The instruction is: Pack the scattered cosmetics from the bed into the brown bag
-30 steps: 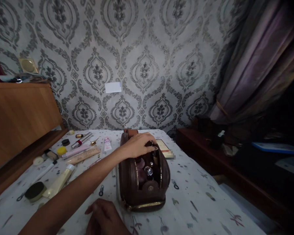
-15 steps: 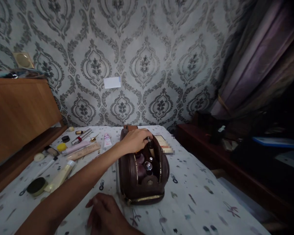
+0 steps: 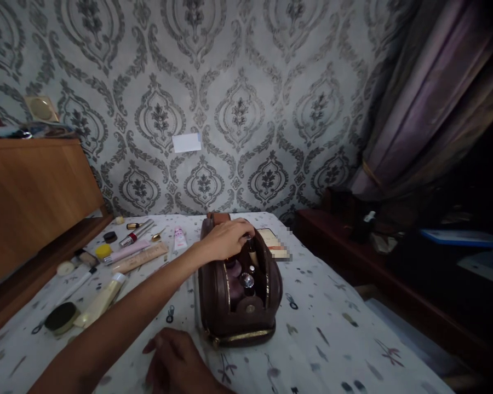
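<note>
A brown leather toiletry bag (image 3: 240,325) stands unzipped on the patterned cloth (image 3: 320,328). My left hand (image 3: 228,238) reaches over its left side, fingers curled down into the opening. The fingertips are closed at the dark cap of a small bottle (image 3: 252,255) inside; part of the grip is hidden. Nearer to me in the bag are a clear, faceted round cap (image 3: 247,280) and a small white-topped item (image 3: 252,269). My right hand (image 3: 176,358) rests on the cloth in front of the bag, loosely curled, with nothing visible in it.
Left of the bag lie several cosmetics: a pink-and-white tube (image 3: 179,238), a beige tube (image 3: 142,257), a cream tube (image 3: 101,301), and a dark-lidded jar (image 3: 61,317). Behind the bag's right side is a flat cream item (image 3: 273,243). A wooden cabinet (image 3: 36,191) borders the left.
The view has shifted very slightly. Both hands and the bag stay practically where they were, with the left fingers still at the bottle's cap.
</note>
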`<action>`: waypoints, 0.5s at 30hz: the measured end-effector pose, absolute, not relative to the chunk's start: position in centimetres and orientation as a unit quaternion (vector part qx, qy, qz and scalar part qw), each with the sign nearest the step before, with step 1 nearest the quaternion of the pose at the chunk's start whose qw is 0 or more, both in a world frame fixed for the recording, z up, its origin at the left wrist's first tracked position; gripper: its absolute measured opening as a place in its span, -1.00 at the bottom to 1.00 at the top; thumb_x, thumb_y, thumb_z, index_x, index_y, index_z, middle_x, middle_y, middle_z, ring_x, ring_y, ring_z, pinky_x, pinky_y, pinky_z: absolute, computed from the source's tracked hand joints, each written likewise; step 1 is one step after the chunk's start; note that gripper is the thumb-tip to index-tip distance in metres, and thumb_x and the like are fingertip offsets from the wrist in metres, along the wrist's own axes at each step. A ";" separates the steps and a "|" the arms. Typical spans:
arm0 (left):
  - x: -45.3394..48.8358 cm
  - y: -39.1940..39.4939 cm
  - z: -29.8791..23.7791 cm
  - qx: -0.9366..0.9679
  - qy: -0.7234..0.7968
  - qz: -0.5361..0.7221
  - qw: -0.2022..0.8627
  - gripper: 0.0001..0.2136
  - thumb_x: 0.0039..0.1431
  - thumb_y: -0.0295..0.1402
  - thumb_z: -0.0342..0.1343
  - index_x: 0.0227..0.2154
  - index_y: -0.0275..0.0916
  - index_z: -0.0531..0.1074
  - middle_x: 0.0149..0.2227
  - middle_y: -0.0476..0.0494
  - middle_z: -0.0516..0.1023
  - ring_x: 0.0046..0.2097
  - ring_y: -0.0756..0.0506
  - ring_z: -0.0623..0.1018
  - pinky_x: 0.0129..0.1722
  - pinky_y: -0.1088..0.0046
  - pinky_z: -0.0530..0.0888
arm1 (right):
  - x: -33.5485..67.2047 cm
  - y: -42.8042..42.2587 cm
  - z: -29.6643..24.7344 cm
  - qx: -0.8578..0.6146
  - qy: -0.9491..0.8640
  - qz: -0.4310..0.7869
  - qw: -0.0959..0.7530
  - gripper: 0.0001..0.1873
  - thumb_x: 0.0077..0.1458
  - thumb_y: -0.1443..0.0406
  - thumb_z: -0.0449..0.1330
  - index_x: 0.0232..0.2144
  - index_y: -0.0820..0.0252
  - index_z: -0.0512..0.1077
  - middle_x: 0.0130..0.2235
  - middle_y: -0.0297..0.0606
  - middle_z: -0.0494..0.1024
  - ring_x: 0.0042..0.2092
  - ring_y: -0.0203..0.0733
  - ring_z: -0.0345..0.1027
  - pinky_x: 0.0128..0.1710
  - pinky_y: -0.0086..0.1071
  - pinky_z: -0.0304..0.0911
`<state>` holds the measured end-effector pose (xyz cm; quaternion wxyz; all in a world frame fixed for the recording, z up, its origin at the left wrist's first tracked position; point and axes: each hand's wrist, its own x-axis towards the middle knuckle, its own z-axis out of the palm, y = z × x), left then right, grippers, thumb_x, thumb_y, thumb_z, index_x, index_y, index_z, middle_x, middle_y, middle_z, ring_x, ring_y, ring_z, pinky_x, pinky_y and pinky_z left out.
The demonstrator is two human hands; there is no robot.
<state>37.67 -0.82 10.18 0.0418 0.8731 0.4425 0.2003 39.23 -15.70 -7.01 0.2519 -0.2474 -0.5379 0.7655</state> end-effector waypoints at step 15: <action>36.7 -11.6 12.3 0.876 0.332 0.347 0.038 -0.74 0.27 -0.56 -0.13 -0.17 -0.28 0.45 -0.13 -0.21 0.58 -0.05 -0.07 0.55 0.02 0.44 0.47 | 40.1 -15.1 -5.6 -0.238 -0.560 0.757 0.239 -0.15 -0.21 -0.43 0.02 -0.42 0.24 0.41 -0.62 -0.41 0.35 -0.61 -0.36 0.20 -0.58 -0.49 0.07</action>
